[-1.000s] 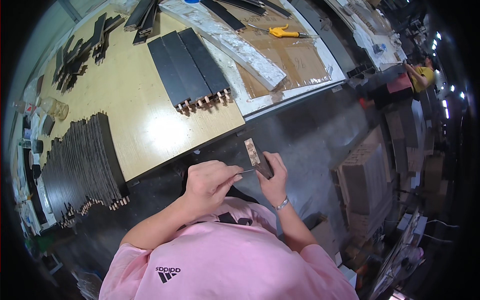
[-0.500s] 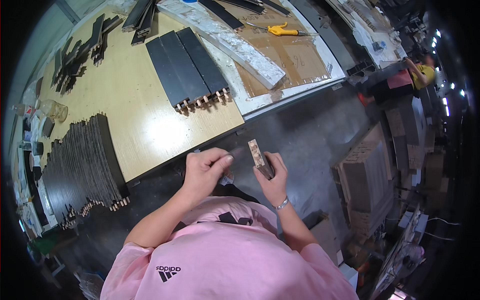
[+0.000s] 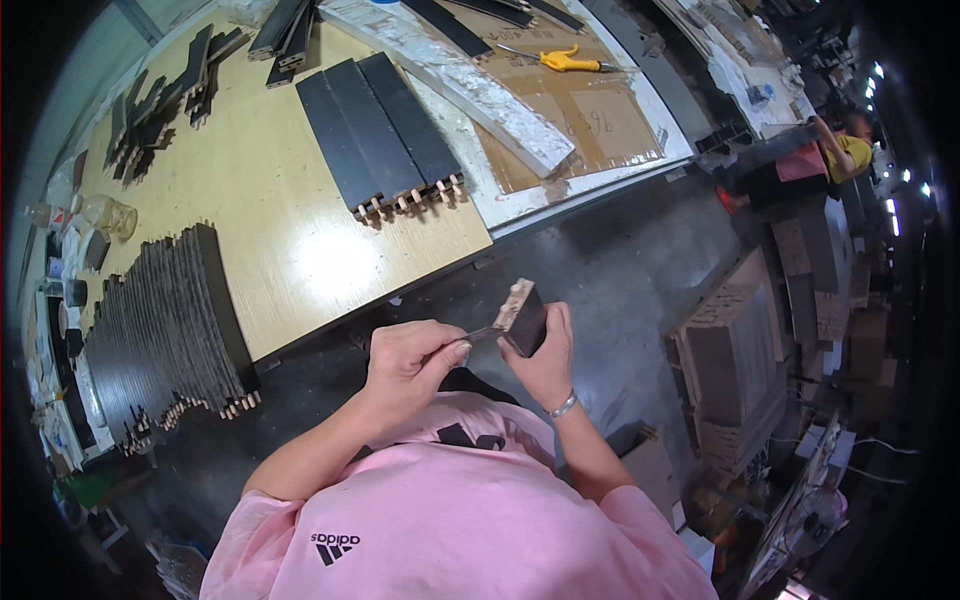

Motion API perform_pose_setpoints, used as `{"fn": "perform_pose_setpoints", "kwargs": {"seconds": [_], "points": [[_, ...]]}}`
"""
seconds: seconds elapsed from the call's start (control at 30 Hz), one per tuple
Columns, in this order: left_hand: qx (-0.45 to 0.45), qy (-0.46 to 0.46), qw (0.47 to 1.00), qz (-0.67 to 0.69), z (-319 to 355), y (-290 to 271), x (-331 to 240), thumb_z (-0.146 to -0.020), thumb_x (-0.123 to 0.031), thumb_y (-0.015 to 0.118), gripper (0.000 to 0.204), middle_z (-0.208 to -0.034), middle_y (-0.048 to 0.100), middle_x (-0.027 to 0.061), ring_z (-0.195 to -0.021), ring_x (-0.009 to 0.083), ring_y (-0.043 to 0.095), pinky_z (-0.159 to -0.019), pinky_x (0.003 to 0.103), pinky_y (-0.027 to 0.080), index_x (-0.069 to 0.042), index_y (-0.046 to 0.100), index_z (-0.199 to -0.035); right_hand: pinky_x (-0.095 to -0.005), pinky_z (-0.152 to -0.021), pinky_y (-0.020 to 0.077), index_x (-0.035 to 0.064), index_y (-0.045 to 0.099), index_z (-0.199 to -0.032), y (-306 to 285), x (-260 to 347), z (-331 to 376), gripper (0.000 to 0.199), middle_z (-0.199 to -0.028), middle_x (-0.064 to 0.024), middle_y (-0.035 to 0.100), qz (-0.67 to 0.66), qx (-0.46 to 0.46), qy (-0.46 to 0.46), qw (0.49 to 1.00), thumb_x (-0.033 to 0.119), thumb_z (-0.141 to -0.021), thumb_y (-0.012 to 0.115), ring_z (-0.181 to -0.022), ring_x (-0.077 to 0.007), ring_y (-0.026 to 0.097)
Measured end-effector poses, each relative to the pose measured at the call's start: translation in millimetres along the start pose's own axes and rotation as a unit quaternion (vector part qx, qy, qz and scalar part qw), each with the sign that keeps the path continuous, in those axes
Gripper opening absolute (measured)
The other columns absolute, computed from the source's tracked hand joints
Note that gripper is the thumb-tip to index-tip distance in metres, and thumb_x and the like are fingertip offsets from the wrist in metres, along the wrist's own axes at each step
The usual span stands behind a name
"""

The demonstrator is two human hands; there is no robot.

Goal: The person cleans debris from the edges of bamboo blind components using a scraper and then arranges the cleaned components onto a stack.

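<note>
Since approx. half a sec ago the small block (image 3: 523,317) has been tipped so its pale end faces up and left, and the left hand (image 3: 408,362) has been brought in closer, its thin blade (image 3: 481,333) now laid against the block's lower edge. The block is held in front of the chest, above the grey floor (image 3: 610,260), just off the table edge.

The wooden table (image 3: 250,190) is seen upper left, w/ a fanned row of dark strips (image 3: 165,330) along its left side. Three dark panels (image 3: 375,130) w/ pegs at the near end are laid side by side at centre. A long pale board (image 3: 470,85) is set to their right, next to cardboard (image 3: 580,120). A yellow-handled tool (image 3: 565,61) is left on the cardboard.

The right hand (image 3: 543,357) is wrapped around the block, fingers behind it. The left hand is closed narrow, the blade pinched between thumb and fingers.
</note>
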State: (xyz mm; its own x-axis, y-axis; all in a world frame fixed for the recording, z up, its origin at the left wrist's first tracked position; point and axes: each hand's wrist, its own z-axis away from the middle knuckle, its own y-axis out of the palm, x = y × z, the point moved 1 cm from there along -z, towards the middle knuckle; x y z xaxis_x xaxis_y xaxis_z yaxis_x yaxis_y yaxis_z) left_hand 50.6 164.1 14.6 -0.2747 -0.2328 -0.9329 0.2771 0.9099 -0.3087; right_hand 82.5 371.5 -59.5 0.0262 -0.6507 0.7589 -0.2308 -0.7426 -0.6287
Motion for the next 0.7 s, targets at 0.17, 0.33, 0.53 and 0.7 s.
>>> {"fn": "perform_pose_setpoints", "kwargs": {"seconds": [0.17, 0.33, 0.53, 0.7], "points": [[-0.012, -0.033, 0.999, -0.007, -2.5, 4.2, 2.2, -0.087, -0.005, 0.066, 0.006, -0.067, 0.064, 0.0083, -0.058, 0.0178, 0.063, -0.053, 0.029, 0.048, 0.000, 0.069, -0.086, -0.0405, -0.078, 0.0457, 0.0005, 0.050, -0.102, 0.7, 10.3, 2.1, 0.053, -0.091, -0.0145, 0.053, -0.021, 0.022, 0.097, 0.995, 0.012, -0.061, 0.081, -0.086, -0.0342, 0.056], [-0.037, -0.040, 0.999, -0.004, -2.0, 3.2, 7.1, -0.087, -0.004, 0.066, 0.005, -0.069, 0.066, 0.0087, -0.059, 0.0183, 0.065, -0.054, 0.029, 0.048, 0.000, 0.069, -0.086, -0.0357, -0.073, 0.0474, -0.0013, 0.055, -0.097, -4.0, 5.6, 3.7, 0.045, -0.087, -0.0099, 0.056, -0.046, 0.085, 0.025, 0.995, 0.011, -0.064, 0.084, -0.080, -0.0245, 0.058], [-0.046, 0.014, 0.997, -0.058, -2.2, 3.2, 4.9, -0.083, -0.002, 0.069, 0.004, -0.066, 0.064, 0.0094, -0.057, 0.0208, 0.063, -0.053, 0.030, 0.047, 0.000, 0.069, -0.086, -0.0283, -0.075, 0.0475, -0.0004, 0.060, -0.107, 6.7, -14.6, 17.8, 0.035, -0.093, -0.0054, 0.058, -0.283, 0.048, 0.147, 0.947, 0.000, -0.076, 0.075, -0.084, -0.0159, 0.058], [-0.054, 0.073, 0.992, -0.089, -3.4, 9.7, 5.2, -0.078, -0.002, 0.072, 0.009, -0.062, 0.058, 0.0103, -0.053, 0.0232, 0.058, -0.050, 0.033, 0.045, 0.000, 0.068, -0.086, -0.0255, -0.079, 0.0478, -0.0006, 0.061, -0.105, 11.0, -11.6, 20.3, 0.030, -0.103, -0.0036, 0.062, -0.323, 0.034, 0.128, 0.937, 0.000, -0.078, 0.073, -0.088, -0.0110, 0.059]]}}
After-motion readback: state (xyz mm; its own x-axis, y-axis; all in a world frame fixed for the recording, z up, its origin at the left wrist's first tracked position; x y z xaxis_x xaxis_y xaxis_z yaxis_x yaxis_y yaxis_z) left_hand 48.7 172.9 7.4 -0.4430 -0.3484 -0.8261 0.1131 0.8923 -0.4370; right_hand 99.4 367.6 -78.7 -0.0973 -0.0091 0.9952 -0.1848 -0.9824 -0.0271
